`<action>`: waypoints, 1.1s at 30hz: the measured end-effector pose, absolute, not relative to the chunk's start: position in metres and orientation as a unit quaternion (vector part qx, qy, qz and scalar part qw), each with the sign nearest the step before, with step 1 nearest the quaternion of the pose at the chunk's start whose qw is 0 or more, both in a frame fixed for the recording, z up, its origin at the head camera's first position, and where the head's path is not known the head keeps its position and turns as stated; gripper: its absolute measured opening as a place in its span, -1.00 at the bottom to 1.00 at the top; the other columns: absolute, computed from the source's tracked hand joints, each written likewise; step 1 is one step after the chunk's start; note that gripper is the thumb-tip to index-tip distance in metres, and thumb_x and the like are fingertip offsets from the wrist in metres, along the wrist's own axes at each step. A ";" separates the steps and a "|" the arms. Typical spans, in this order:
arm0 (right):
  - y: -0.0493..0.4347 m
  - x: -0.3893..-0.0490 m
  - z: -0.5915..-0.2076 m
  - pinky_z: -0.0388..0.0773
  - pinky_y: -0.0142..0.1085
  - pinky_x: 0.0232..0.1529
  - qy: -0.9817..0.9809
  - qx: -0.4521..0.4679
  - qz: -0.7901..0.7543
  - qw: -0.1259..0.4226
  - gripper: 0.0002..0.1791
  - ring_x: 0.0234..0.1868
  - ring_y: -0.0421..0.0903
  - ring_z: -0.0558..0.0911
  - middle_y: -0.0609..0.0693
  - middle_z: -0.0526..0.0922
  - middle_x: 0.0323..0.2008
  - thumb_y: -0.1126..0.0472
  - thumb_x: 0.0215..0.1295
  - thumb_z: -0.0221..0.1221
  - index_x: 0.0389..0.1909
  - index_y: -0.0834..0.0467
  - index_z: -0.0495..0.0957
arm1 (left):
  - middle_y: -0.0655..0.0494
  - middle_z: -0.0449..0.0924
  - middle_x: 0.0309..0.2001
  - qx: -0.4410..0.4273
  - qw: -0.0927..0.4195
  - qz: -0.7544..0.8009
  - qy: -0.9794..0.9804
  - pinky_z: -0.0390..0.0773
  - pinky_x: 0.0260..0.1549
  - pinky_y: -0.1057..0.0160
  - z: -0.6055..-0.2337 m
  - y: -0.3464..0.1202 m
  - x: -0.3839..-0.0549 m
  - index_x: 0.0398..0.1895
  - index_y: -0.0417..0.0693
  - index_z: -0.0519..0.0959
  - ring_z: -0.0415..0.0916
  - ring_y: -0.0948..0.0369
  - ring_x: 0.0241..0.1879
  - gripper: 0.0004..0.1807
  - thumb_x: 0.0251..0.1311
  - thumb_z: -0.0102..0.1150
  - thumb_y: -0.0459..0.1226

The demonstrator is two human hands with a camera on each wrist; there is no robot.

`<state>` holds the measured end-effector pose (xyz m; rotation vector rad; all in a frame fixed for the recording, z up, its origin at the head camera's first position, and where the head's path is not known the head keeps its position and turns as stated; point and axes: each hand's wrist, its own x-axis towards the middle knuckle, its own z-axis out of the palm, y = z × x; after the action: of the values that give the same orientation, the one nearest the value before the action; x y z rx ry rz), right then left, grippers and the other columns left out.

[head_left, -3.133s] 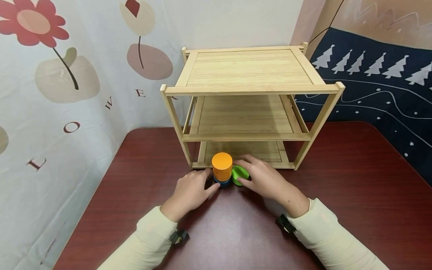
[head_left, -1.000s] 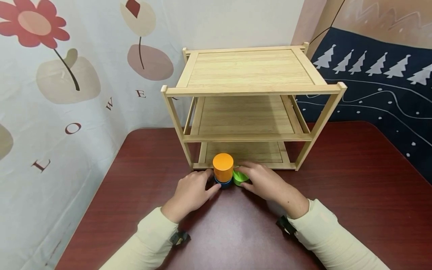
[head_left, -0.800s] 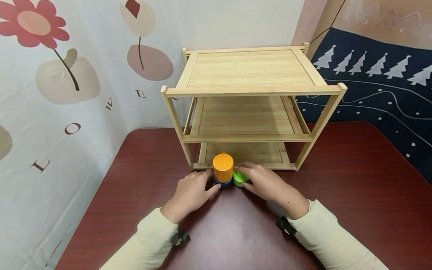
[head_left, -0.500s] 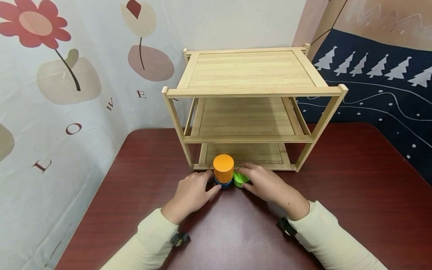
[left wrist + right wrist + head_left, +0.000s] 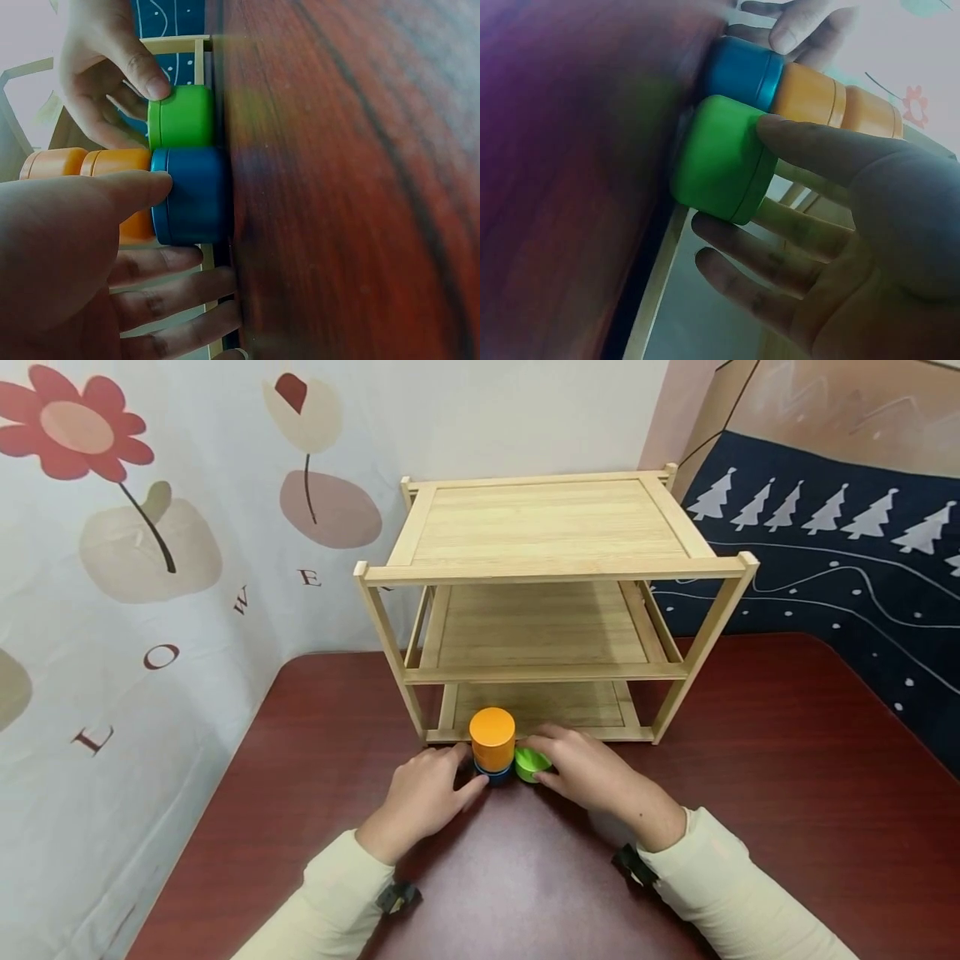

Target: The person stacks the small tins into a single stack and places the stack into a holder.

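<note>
A small blue round tin [image 5: 193,196] stands on the table with two orange tins [image 5: 492,741] stacked on it. My left hand [image 5: 423,789] grips the blue tin low down, its thumb [image 5: 142,189] on the near rim and its fingers round the far side. Right beside it stands a green tin [image 5: 724,159], apparently touching the blue one. My right hand [image 5: 588,770] pinches the green tin, with the thumb [image 5: 810,142] at its upper edge and the fingers behind. In the head view that hand partly covers the green top.
Just behind the tins rises a wooden three-tier shelf [image 5: 555,572] on the dark red table [image 5: 315,735]. A white flower-printed cloth [image 5: 225,485] hangs at the left and a navy tree-printed cloth [image 5: 817,568] at the right.
Over the last three seconds my right fingers have come down closer over the green tin. The left hand and the stack stay in place; the head view has shifted slightly.
</note>
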<state>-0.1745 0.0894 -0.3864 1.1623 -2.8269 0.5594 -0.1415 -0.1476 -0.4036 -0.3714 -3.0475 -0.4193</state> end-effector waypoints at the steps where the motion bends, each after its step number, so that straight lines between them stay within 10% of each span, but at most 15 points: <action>1: 0.089 -0.174 -0.386 0.65 -0.16 -0.06 -0.909 0.374 0.182 0.019 -0.58 -0.04 -0.05 0.68 0.09 0.64 0.03 0.26 0.22 0.38 0.11 0.14 0.61 | 0.08 0.73 -0.13 -0.119 0.022 -0.135 -0.983 0.61 -0.35 -0.07 -0.404 -0.148 -0.141 0.06 0.05 0.61 0.68 0.03 -0.14 -0.55 0.25 0.25 0.10; 33: 0.093 -0.168 -0.367 0.67 -0.20 -0.13 -0.905 0.376 0.188 0.064 -0.56 -0.10 -0.04 0.70 0.11 0.61 0.06 0.22 0.18 0.42 0.10 0.12 0.63 | 0.07 0.73 -0.15 -0.123 0.025 -0.132 -0.983 0.61 -0.37 -0.08 -0.405 -0.149 -0.142 0.07 0.04 0.61 0.68 0.03 -0.15 -0.52 0.26 0.24 0.13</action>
<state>-0.1677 0.0933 -0.3667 1.1370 -2.7330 0.5678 -0.1418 -0.1486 -0.4047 -0.3788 -3.0402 -0.4081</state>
